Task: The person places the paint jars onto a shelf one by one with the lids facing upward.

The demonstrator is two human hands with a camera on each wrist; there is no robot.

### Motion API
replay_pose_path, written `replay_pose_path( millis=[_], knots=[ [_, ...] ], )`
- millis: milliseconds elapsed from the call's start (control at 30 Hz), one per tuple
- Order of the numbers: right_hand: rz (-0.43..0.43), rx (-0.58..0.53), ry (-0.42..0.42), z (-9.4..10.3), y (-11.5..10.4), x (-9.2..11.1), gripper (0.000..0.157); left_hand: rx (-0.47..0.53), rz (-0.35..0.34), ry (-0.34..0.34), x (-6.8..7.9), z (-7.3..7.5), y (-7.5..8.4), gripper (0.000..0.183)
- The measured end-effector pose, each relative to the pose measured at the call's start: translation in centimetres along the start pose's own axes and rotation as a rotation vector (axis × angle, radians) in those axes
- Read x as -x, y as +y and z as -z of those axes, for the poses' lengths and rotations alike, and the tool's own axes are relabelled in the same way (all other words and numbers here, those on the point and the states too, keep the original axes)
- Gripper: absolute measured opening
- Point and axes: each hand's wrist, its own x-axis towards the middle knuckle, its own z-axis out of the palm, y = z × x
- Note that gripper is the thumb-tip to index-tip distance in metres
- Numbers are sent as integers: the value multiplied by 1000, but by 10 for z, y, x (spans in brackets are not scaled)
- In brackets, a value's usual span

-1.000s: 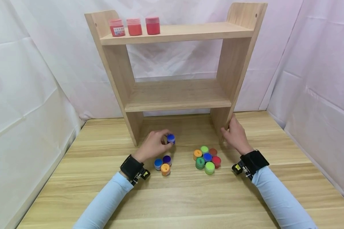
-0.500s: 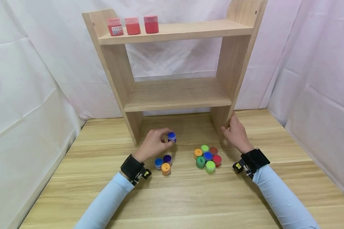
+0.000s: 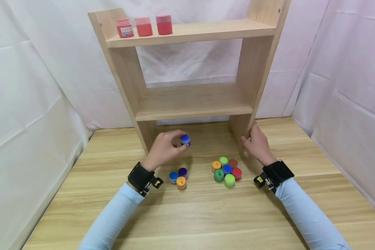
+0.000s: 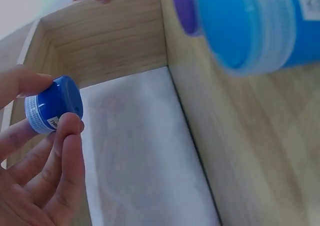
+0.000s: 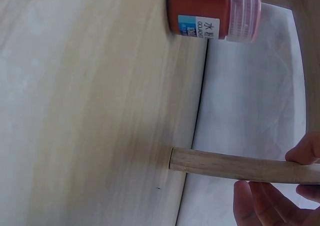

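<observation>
A small blue paint jar [image 3: 185, 139] is pinched between the thumb and fingers of my left hand [image 3: 164, 148], raised off the table in front of the shelf's lowest opening. The left wrist view shows the same blue jar [image 4: 59, 104] tilted, with a white label partly covered by a finger. My right hand [image 3: 258, 145] grips the lower front edge of the wooden shelf's right side panel [image 3: 262, 80]. In the right wrist view, thumb and fingers lie on either side of that panel [image 5: 225, 165].
Three red-toned jars, including a dark red one [image 3: 164, 25], stand at the top board's left. The middle board [image 3: 193, 102] spans the uprights. Near my left wrist are blue, purple and orange jars [image 3: 181, 183]. A cluster of several mixed-colour jars [image 3: 227, 169] sits nearer my right hand.
My left hand has lifted the blue paint jar higher, toward the shelf. The right hand keeps its grip on the side panel. The head view has tilted slightly.
</observation>
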Motion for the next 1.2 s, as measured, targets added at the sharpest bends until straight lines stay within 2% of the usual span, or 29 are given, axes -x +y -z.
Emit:
replay_pose_path(
  millis=[800,1033,1200],
  knots=[
    [-7,1,-5,-1,6,3,64,-42,-64,117,-25,33,17,37],
    [1,2,-12,1,3,3,65,-45,-94,129,-31,41,23,39],
    [2,3,-18,1,2,1,67,-47,-90,129,-36,50,27,38]
  ],
)
